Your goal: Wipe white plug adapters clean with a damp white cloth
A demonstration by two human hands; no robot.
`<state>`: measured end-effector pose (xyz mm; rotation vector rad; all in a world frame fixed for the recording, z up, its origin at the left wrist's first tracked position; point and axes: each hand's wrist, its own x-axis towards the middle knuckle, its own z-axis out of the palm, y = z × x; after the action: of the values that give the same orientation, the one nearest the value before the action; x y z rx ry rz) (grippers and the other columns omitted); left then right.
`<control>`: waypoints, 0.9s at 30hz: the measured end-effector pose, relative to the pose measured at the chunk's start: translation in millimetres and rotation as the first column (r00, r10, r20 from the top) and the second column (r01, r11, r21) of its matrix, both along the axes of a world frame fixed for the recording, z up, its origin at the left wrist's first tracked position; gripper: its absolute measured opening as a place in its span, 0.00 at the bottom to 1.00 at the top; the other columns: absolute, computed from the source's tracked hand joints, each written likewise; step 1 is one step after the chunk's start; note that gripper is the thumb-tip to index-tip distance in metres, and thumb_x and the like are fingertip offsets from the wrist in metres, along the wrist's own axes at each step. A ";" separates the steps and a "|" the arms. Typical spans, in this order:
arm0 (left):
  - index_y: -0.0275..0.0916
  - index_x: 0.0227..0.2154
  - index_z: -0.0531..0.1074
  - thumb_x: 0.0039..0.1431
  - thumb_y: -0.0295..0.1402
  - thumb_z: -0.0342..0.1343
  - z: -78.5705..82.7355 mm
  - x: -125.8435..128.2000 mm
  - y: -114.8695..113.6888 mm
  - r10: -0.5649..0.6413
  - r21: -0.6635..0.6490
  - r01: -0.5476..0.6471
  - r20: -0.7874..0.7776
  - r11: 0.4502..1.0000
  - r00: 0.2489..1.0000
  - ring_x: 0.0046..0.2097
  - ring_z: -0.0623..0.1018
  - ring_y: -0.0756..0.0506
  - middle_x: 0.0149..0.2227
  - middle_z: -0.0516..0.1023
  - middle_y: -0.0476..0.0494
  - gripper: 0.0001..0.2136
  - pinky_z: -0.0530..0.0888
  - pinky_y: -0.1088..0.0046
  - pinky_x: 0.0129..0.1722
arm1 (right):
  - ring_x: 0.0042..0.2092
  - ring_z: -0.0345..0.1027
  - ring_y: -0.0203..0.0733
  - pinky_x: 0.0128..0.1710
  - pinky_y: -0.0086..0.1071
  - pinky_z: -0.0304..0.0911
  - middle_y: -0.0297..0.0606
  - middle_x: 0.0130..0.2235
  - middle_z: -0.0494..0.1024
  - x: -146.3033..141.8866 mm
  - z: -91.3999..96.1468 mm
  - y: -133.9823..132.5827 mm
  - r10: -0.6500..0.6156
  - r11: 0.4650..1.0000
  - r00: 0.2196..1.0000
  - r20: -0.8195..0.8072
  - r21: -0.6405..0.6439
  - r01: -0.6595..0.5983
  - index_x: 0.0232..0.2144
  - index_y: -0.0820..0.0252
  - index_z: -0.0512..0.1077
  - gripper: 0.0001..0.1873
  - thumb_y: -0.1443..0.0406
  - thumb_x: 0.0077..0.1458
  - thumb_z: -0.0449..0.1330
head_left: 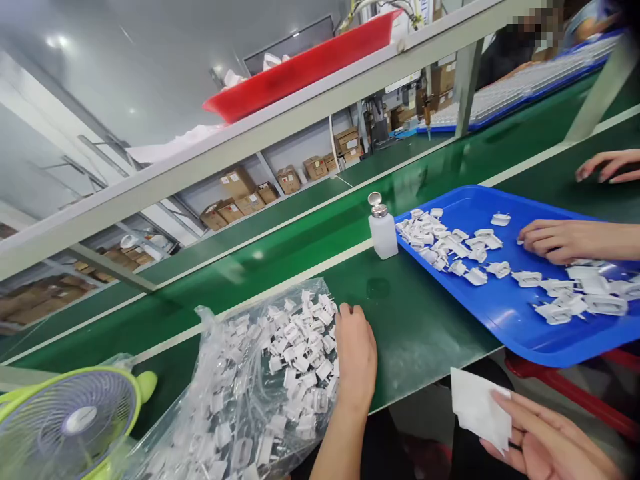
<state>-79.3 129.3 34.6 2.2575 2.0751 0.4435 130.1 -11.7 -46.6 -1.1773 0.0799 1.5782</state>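
With the left hand (356, 353) curled into the bag (240, 400) of white parts (300, 353) and the right hand (540, 443) pinching a cloth (480, 407), parts may spill off the surface (415, 327) edge.

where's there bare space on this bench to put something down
Bare green mat lies between the plastic bag of white parts, the dispenser bottle and the blue tray. The bag and the tray are crowded with parts.
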 end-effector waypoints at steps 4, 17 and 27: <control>0.38 0.40 0.74 0.65 0.17 0.48 -2.1 14.6 -6.7 -0.223 -0.035 0.229 0.114 0.973 0.968 0.45 0.79 0.43 0.45 0.75 0.39 0.13 0.76 0.65 0.48 | 0.54 0.77 0.58 0.40 0.37 0.80 0.43 0.49 0.84 -3.2 18.6 1.3 -0.046 0.999 0.998 -0.034 -0.018 0.045 0.44 0.55 0.76 0.30 0.62 0.39 0.80; 0.42 0.61 0.66 0.62 0.25 0.57 -36.2 0.8 -29.3 -0.249 -0.145 0.388 0.556 0.910 0.793 0.42 0.78 0.44 0.52 0.79 0.40 0.24 0.77 0.64 0.45 | 0.58 0.70 0.49 0.60 0.45 0.65 0.40 0.56 0.80 -23.1 37.0 53.4 -0.218 0.848 0.366 0.905 0.361 -0.387 0.55 0.50 0.77 0.17 0.58 0.68 0.57; 0.39 0.41 0.78 0.58 0.17 0.49 -45.8 9.2 -23.3 -0.377 0.039 0.427 0.544 0.904 0.749 0.37 0.80 0.43 0.35 0.81 0.43 0.16 0.77 0.68 0.38 | 0.63 0.64 0.46 0.59 0.46 0.64 0.48 0.65 0.71 -31.8 7.5 53.7 -0.438 0.533 -0.266 0.859 0.010 -0.846 0.71 0.64 0.51 0.34 0.74 0.68 0.53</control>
<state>-70.2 106.0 -11.2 2.1096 1.2631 0.8194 98.3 42.0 -39.1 -1.3103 -2.1139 0.1458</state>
